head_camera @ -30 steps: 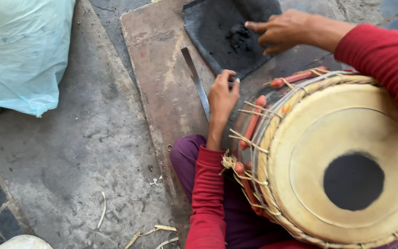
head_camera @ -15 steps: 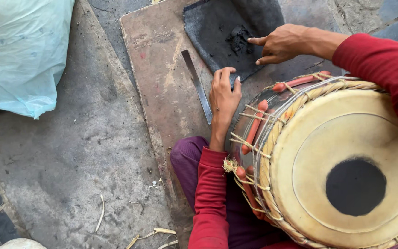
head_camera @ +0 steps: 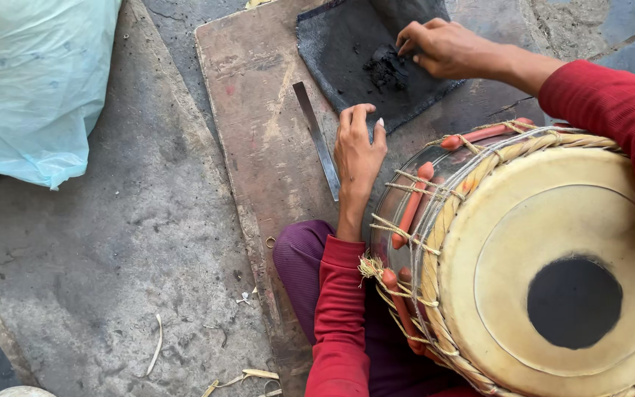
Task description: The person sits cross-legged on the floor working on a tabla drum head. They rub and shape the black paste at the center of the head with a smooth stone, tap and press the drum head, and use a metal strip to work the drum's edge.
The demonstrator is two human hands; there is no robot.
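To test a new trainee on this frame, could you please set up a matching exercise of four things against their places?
Things:
1. right hand
2. left hand
3. metal strip
4. pale plastic bag

Places:
A. on the stone floor, upper left
B. flat on the wooden board, beside the drum
C. fingertips at the black paste on the dark slab
D. lying on the board just left of a hand

Pairs: 1-C, 2-B, 3-D, 4-A
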